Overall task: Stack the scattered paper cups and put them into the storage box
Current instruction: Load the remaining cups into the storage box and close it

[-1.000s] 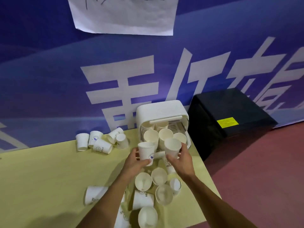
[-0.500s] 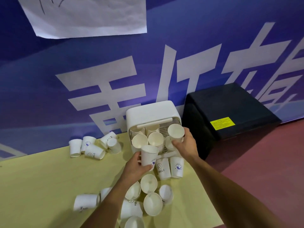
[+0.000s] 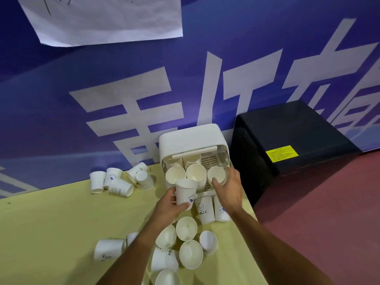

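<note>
While hands (image 3: 170, 204) (image 3: 228, 190) grip tapered paper cups (image 3: 185, 192), rounded box (image 3: 191, 138)

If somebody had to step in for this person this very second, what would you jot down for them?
Left hand grips one upright cup just in front of the storage box.
Right hand holds the rightmost cup inside the box's open front.
Done: several cup stacks sit in the box.
Left: the loose cups near the wrists and the cluster by the wall, all on the table, need stacking and storing.
</note>
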Demonstrator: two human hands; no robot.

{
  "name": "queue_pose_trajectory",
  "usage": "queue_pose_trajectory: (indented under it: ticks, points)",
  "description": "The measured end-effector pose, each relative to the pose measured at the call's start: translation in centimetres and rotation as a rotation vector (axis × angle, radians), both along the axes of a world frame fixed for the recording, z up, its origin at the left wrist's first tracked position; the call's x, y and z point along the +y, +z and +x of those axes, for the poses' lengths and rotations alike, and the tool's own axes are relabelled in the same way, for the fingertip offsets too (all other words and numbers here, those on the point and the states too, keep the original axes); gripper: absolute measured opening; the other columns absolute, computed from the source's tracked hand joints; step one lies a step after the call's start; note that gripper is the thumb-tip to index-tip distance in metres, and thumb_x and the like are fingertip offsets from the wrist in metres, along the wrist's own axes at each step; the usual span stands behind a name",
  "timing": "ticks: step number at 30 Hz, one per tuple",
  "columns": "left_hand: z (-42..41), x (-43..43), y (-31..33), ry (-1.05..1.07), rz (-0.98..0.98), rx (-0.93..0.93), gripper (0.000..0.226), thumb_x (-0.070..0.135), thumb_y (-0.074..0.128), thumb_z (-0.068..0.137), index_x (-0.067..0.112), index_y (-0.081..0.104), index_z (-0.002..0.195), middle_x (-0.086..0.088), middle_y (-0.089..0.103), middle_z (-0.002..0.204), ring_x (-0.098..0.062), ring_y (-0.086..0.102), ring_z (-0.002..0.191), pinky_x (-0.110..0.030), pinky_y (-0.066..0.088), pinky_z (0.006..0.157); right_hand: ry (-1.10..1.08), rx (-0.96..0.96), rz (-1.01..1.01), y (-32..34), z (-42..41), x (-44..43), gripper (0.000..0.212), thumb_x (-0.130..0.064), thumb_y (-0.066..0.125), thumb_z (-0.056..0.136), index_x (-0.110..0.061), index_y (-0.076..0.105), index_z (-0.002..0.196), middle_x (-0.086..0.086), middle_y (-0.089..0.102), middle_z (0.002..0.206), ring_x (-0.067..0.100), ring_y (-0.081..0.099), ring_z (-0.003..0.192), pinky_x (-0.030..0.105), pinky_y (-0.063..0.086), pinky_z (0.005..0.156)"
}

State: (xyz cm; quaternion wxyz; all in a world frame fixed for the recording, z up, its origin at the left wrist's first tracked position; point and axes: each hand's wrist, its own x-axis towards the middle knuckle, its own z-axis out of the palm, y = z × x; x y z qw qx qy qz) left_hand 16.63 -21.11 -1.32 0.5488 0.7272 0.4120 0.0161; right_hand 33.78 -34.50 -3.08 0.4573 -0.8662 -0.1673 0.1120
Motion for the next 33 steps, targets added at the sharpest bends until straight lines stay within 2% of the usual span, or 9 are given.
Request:
queue_pose_trajectory:
  ticks: [3, 5, 9, 14, 16, 18, 22, 29, 33]
  points:
    - [0.6, -0.4, 0.6, -0.017, 0.007, -0.014, 0.060, 0.032, 0.084, 0.074, 0.039, 0.051, 0.123, 0.016, 0.064, 0.110, 0.001, 0.063, 0.095, -0.010, 0.046, 0.063, 0.112, 0.094, 0.131, 0.5, -2.4, 0.1, 0.049, -0.046, 0.068, 0.090, -0.022, 0.057, 0.132, -0.006, 0.059, 0.130, 0.006, 0.056, 0.113, 0.022, 0.046, 0.091]
    - [1.0, -0.7, 0.9, -0.028, 0.002, -0.039, 0.059, 0.031, 0.085, 0.072, 0.043, 0.053, 0.121, 0.017, 0.066, 0.108, 0.004, 0.063, 0.091, -0.008, 0.047, 0.060, 0.231, 0.184, 0.169, 0.9, -3.6, 0.2, 0.053, -0.053, 0.070, 0.087, -0.026, 0.057, 0.130, -0.012, 0.062, 0.122, 0.001, 0.059, 0.108, 0.020, 0.049, 0.088]
    - [1.8, -0.8, 1.0, -0.094, 0.014, -0.056, 0.063, 0.035, 0.083, 0.070, 0.051, 0.050, 0.121, 0.019, 0.067, 0.108, 0.001, 0.062, 0.098, -0.014, 0.049, 0.074, 0.308, 0.286, 0.142, 1.2, -4.4, 0.6, 0.068, -0.056, 0.073, 0.080, -0.029, 0.047, 0.137, -0.011, 0.063, 0.119, 0.005, 0.061, 0.105, 0.015, 0.048, 0.079]
    - [2.2, -0.6, 0.4, -0.108, 0.019, -0.050, 0.064, 0.029, 0.084, 0.072, 0.042, 0.050, 0.125, 0.013, 0.064, 0.109, -0.007, 0.062, 0.102, -0.024, 0.051, 0.086, 0.227, 0.221, 0.147, 1.4, -2.9, 0.1, 0.069, -0.045, 0.078, 0.080, -0.027, 0.044, 0.138, -0.009, 0.062, 0.121, 0.015, 0.062, 0.111, 0.024, 0.055, 0.086]
    - [1.9, -0.3, 0.3, -0.099, -0.009, -0.023, 0.059, 0.029, 0.084, 0.074, 0.038, 0.052, 0.123, 0.009, 0.062, 0.110, -0.006, 0.062, 0.099, -0.020, 0.049, 0.078, 0.148, 0.183, 0.171, 1.5, -2.0, -0.5, 0.070, -0.045, 0.079, 0.079, -0.028, 0.045, 0.137, -0.011, 0.061, 0.124, 0.014, 0.061, 0.116, 0.034, 0.055, 0.094]
    - [1.5, 0.0, 0.2, -0.094, -0.031, -0.002, 0.055, 0.028, 0.083, 0.076, 0.031, 0.053, 0.122, 0.006, 0.062, 0.111, -0.007, 0.062, 0.097, -0.015, 0.046, 0.069, 0.056, 0.151, 0.188, 1.7, -1.1, -1.3, 0.067, -0.048, 0.077, 0.075, -0.036, 0.045, 0.132, -0.015, 0.062, 0.120, 0.008, 0.061, 0.113, 0.029, 0.054, 0.091]
    - [0.5, 0.4, -0.2, -0.079, -0.009, 0.028, 0.046, 0.024, 0.080, 0.080, 0.021, 0.058, 0.120, 0.000, 0.061, 0.113, -0.014, 0.062, 0.099, -0.020, 0.047, 0.076, 0.009, 0.113, 0.168, 1.7, 0.4, -1.6, 0.068, -0.041, 0.076, 0.073, -0.038, 0.040, 0.131, -0.011, 0.059, 0.119, 0.009, 0.060, 0.107, 0.029, 0.052, 0.086]
    - [-1.3, 1.4, -0.5, -0.043, -0.040, 0.029, 0.040, 0.024, 0.078, 0.082, 0.022, 0.062, 0.118, -0.002, 0.064, 0.111, -0.017, 0.065, 0.102, -0.028, 0.051, 0.086, 0.021, 0.039, 0.084, 1.6, 1.7, 0.4, 0.065, -0.039, 0.073, 0.079, -0.034, 0.039, 0.135, -0.009, 0.057, 0.125, 0.016, 0.062, 0.107, 0.042, 0.057, 0.084]
    - [-2.0, 2.0, -0.7, -0.019, -0.027, 0.031, 0.038, 0.024, 0.079, 0.081, 0.022, 0.063, 0.115, 0.000, 0.065, 0.109, -0.013, 0.065, 0.097, -0.021, 0.050, 0.083, 0.040, 0.034, 0.059, 1.4, 1.6, 1.2, 0.069, -0.034, 0.076, 0.081, -0.033, 0.038, 0.138, -0.008, 0.057, 0.129, 0.017, 0.061, 0.114, 0.044, 0.057, 0.091]
